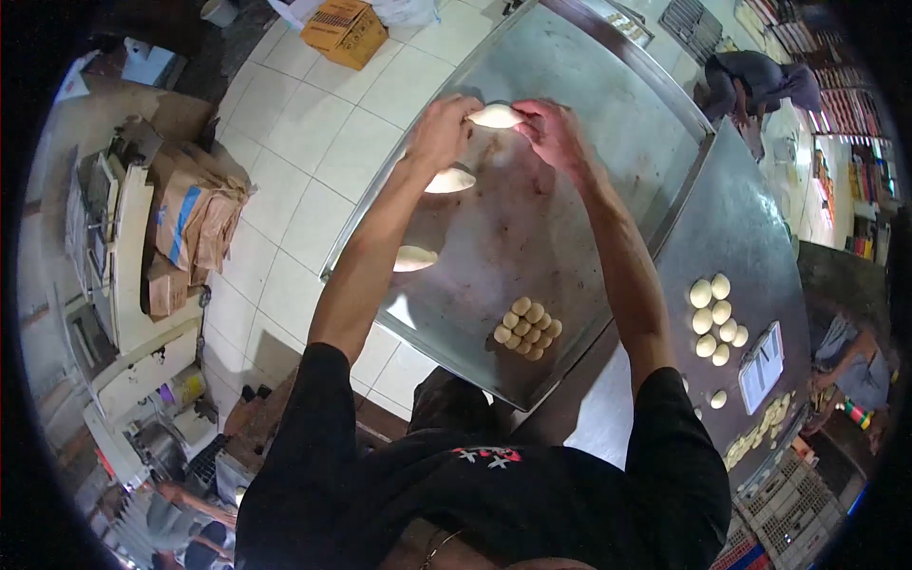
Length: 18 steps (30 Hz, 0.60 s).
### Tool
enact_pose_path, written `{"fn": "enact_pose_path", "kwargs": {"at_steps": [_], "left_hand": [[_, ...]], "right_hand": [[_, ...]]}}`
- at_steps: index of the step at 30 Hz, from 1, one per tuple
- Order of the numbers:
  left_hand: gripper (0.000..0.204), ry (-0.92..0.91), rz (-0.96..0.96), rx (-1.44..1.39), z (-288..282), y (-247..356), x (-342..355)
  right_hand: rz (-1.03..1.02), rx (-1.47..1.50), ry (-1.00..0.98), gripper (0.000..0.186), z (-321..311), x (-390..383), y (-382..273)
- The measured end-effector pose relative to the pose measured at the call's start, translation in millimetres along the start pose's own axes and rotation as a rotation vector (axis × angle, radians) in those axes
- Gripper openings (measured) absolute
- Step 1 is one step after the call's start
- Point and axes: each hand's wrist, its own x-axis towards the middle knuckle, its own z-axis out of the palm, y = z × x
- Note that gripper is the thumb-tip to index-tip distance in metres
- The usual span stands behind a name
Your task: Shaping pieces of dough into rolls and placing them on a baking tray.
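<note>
My left hand [445,133] and my right hand [555,136] are both closed, pinching the two ends of a pale dough piece [496,117] with tapered tips. They hold it at or just above the far left part of a large metal tray [579,237]; contact beneath is hard to tell. Two similar spindle-shaped dough pieces lie along the tray's left side: one dough piece [452,180] by my left wrist, another dough piece [416,258] nearer, partly behind my left forearm. Several small dough balls [528,329] sit packed together near the tray's close corner.
On the right, a metal table [727,218] carries larger dough balls [712,313], a tablet-like white board [761,369] and many small dough pieces [760,432]. A person [760,81] bends beyond it. A cardboard box [345,33] stands on the tiled floor; brown sacks [190,209] are left.
</note>
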Motion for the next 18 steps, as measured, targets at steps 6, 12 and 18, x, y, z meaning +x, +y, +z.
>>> {"fn": "enact_pose_path", "kwargs": {"at_steps": [6, 12, 18], "left_hand": [[0.035, -0.027, 0.063, 0.126, 0, -15, 3], [0.039, -0.016, 0.154, 0.176, -2, 12, 4], [0.058, -0.074, 0.406, 0.332, 31, 26, 7]], "right_hand": [[-0.043, -0.053, 0.099, 0.025, 5, -2, -1], [-0.093, -0.096, 0.326, 0.031, 23, -24, -12], [0.094, -0.129, 0.579, 0.036, -9, -94, -76]]}}
